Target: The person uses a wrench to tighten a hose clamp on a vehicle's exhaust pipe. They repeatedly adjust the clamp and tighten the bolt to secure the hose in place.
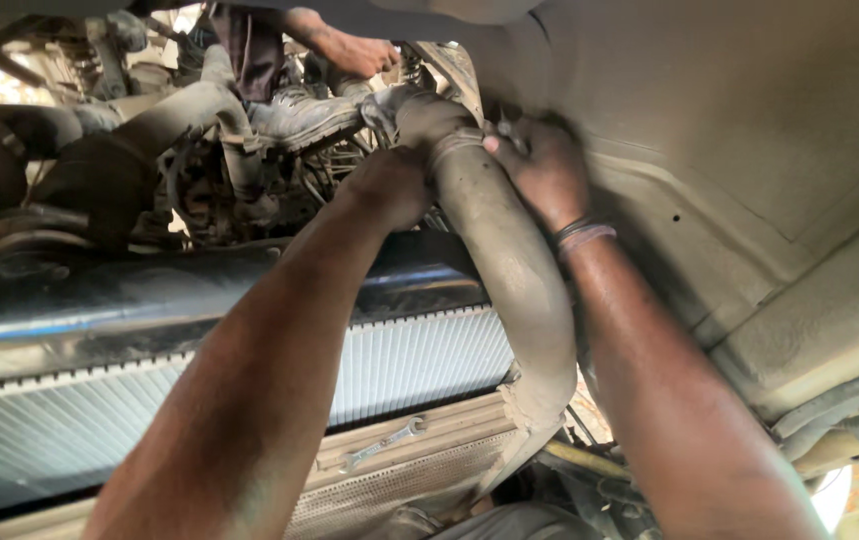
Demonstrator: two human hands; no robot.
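Two hands, the left hand (389, 185) and right hand (541, 170), both grip one dusty pipe (509, 260); one wrench (381, 445) lies below.

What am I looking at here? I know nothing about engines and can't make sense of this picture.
The one picture comes from a camera worn on a person's head, looking along their bare arms into a vehicle's engine bay. Both hands work at a dusty grey hose that curves down past the ribbed radiator. The left hand grips the hose near its metal clamp; the right hand is at the clamp, blurred. A wrench lies on the frame below the radiator. Farther back, another person's hand and boot show.
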